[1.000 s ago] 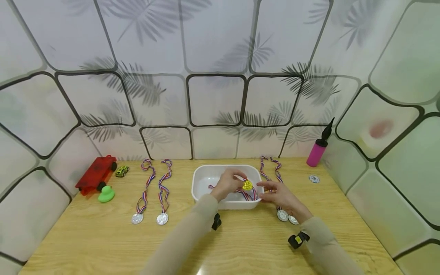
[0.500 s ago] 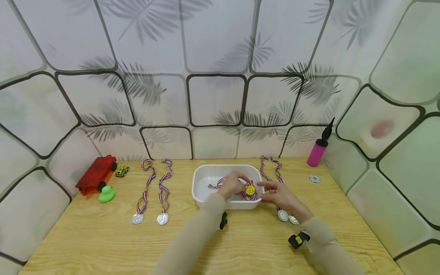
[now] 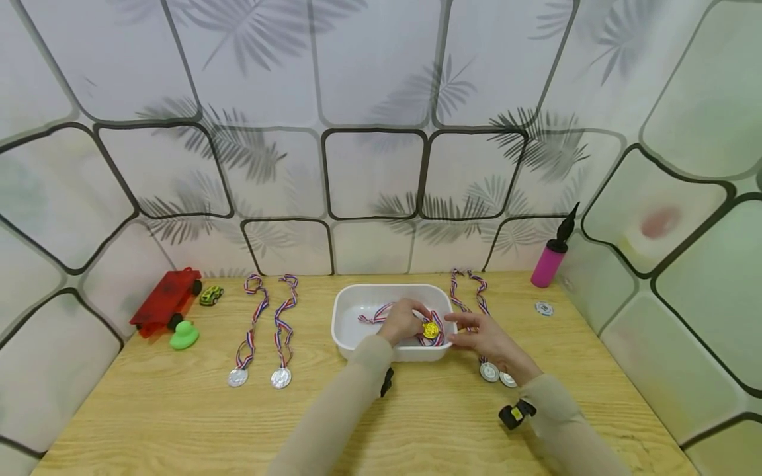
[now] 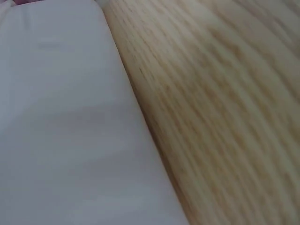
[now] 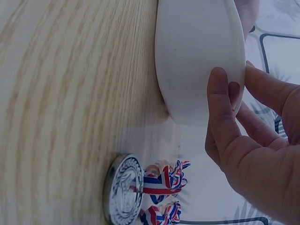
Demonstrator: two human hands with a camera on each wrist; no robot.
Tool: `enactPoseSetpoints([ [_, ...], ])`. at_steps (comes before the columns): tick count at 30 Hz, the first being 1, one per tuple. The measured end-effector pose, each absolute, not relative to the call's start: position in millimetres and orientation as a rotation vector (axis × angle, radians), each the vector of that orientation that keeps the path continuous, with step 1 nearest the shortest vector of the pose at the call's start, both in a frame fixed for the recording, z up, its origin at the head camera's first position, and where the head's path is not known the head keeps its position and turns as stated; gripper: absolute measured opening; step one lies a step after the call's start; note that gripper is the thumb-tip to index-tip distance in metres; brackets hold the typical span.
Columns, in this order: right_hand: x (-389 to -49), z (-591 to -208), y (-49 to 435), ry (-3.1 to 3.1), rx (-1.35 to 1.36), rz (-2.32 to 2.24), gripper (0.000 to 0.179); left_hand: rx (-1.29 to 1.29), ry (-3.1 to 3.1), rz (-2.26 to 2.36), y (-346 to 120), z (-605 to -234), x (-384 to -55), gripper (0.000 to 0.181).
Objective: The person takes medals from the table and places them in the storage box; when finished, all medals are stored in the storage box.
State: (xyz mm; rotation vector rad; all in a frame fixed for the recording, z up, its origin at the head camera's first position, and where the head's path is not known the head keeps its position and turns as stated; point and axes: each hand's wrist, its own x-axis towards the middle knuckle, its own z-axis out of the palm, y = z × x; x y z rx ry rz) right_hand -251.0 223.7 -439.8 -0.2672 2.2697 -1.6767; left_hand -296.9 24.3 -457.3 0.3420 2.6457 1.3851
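Note:
A white plastic basin (image 3: 351, 338) stands mid-table with a gold medal (image 3: 430, 330) and its striped ribbon (image 3: 375, 316) in it. My left hand (image 3: 403, 322) reaches over the near rim and pinches the gold medal at its left edge; its fingertips are partly hidden. Only the basin's outer wall (image 4: 79, 117) and the table show in the left wrist view. On the right end of the basin, my right hand (image 3: 485, 340) holds the rim, with fingers (image 5: 219, 103) against the outside wall and the thumb at the rim.
Two silver medals (image 3: 237, 377) on ribbons lie left of the basin, and two more silver medals (image 3: 489, 371) lie right, partly behind my right hand. A red toy car (image 3: 169, 301), small green car (image 3: 211, 295) and green duck (image 3: 184, 336) sit far left. A pink pump (image 3: 548, 266) and chip (image 3: 544, 309) are right.
My left hand has moved right and lower into the basin, bringing the gold medal down onto the ribbon. My right hand stays on the rim.

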Motion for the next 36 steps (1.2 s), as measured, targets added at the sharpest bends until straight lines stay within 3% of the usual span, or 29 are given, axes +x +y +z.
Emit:
enactPoseSetpoints([
  [14,-253.3,-437.9,223.5,2.269,-0.254,-1.665,0.051,0.351,2.436,1.532,4.9,-441.2,-299.5,0.037],
  [24,-252.4,-440.2,223.9,2.283,-0.243,-1.68,0.05,0.327,2.27,1.619,-13.7,-426.4,-294.7,0.027],
  [36,-251.6,-440.6,223.9,2.318,-0.249,-1.644,0.049,0.361,2.245,1.619,-58.0,-402.3,-281.2,0.035],
])
